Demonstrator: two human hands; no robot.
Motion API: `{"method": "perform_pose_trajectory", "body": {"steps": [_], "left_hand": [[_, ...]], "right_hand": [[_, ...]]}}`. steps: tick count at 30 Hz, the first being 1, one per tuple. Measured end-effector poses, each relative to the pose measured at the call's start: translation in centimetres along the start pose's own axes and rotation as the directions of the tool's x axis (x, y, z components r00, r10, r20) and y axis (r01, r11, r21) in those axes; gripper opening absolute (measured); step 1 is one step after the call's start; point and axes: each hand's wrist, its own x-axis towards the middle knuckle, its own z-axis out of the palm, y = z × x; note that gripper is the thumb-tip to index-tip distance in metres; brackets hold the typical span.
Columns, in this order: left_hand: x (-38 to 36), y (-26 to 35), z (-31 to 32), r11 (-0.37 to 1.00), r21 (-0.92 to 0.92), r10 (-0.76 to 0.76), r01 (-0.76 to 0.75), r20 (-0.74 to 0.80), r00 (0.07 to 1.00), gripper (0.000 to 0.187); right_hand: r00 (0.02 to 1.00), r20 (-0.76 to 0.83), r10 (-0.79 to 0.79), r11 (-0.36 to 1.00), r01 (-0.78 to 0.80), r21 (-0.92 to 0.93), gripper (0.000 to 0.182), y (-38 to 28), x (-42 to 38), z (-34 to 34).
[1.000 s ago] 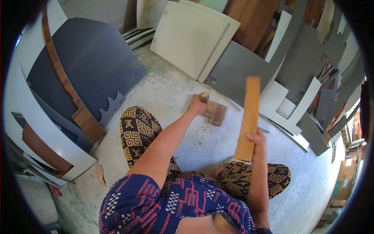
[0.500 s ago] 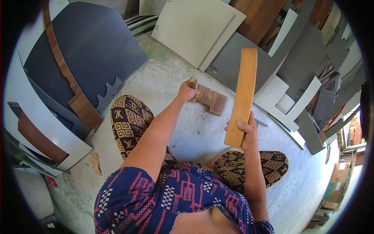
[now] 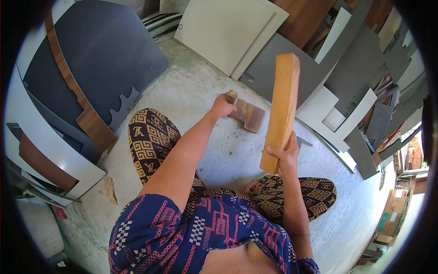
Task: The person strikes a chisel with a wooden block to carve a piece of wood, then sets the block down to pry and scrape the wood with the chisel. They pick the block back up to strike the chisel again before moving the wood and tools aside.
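My right hand (image 3: 284, 157) is wrapped round the lower part of a long light-brown wooden block (image 3: 284, 100), which stands up at a slight tilt with its side and end faces showing. My left hand (image 3: 222, 106) is closed round a short wooden handle (image 3: 232, 96) whose rounded end sticks up out of the fist. Just beyond that hand a dark, worn wooden piece (image 3: 254, 119) lies low over the floor; whether it joins the handle I cannot tell. Behind my right hand a grey metal tool (image 3: 303, 142) is partly hidden.
Pale concrete floor (image 3: 219, 155) lies between my crossed legs and the panels. Dark and white sheets (image 3: 100, 50) lean at the left, a cream panel (image 3: 223, 32) at the back, and grey offcuts (image 3: 356, 59) at the right. A wood scrap (image 3: 110, 190) lies at the left.
The block in my right hand has turned about its length, so another side faces me, and my grip on it has changed. My left hand has moved slightly right with the handle.
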Motion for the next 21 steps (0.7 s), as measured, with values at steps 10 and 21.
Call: {"method": "perform_pose_trajectory", "body": {"steps": [10,21], "left_hand": [[2.1,-3.4,2.3,0.99,-0.068,0.12,-0.121,-0.02,0.993,0.038],[0.8,-0.4,2.4,0.978,0.006,0.207,-0.207,-0.007,0.978,0.037]], "right_hand": [[0.992,0.076,0.102,0.753,-0.027,-0.658,0.064,6.1,2.4,-1.4],[0.999,-0.009,0.052,0.589,-0.038,-0.807,0.061,3.6,1.5,-0.4]]}}
